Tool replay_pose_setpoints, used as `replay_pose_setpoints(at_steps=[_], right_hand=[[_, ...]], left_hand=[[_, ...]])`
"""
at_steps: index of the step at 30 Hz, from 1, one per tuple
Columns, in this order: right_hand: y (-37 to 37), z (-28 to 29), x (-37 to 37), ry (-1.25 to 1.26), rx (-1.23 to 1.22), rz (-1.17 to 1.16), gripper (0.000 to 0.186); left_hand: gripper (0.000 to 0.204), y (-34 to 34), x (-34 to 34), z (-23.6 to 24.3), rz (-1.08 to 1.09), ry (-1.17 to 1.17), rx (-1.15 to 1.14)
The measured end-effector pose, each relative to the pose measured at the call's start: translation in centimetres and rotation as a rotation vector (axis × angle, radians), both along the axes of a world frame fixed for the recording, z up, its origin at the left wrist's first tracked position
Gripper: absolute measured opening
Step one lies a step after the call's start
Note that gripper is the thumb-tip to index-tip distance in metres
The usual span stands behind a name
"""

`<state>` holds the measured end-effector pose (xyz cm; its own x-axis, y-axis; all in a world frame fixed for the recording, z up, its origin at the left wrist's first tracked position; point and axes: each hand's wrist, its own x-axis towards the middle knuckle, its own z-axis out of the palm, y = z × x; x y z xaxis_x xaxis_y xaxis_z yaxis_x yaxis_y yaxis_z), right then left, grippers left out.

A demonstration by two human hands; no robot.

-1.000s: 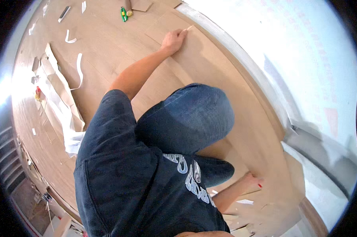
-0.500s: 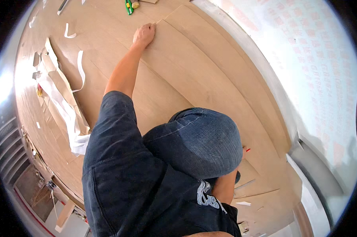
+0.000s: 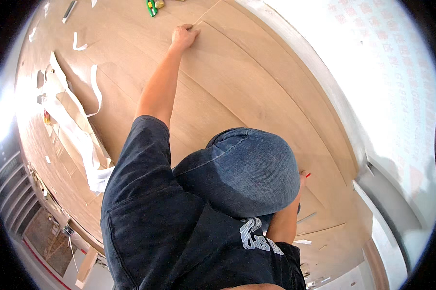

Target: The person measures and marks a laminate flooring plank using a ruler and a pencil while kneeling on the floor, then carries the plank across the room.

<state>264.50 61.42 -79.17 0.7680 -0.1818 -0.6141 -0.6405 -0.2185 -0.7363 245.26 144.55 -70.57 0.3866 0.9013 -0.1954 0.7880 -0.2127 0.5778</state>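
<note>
Since a second ago I've seen the brown plank (image 3: 242, 82) come away from the wall (image 3: 372, 77), the left hand (image 3: 183, 36) travelling with it. Plank floor (image 3: 136, 92) fills most of my view. The brown plank lies on it near the wall, long axis roughly following the wall from upper middle to lower right, far end pointing away from the person. The bent knee (image 3: 252, 169) blocks my line to its near part and most of the right hand (image 3: 303, 179). Torn sheets (image 3: 78, 130) lie well to the left. The left hand's fingers bend at the far end; gripping or pressing, I can't tell. Beyond it lies a green tool (image 3: 151, 7). What shows of the right hand is closed on a red-tipped piece (image 3: 308, 175).
</note>
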Motion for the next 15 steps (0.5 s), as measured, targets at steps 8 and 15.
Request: replay_pose_setpoints(at_steps=[8, 15], right_hand=[[6.0, 3.8, -2.8, 0.194, 0.123, -0.323, 0.036], [7.9, 6.3, -3.6, 0.178, 0.133, -0.293, 0.031]], left_hand=[[0.052, 2.3, -4.9, 0.2, 0.103, 0.016, -0.197], [0.052, 3.2, -3.1, -1.6, -0.046, 0.108, -0.09]])
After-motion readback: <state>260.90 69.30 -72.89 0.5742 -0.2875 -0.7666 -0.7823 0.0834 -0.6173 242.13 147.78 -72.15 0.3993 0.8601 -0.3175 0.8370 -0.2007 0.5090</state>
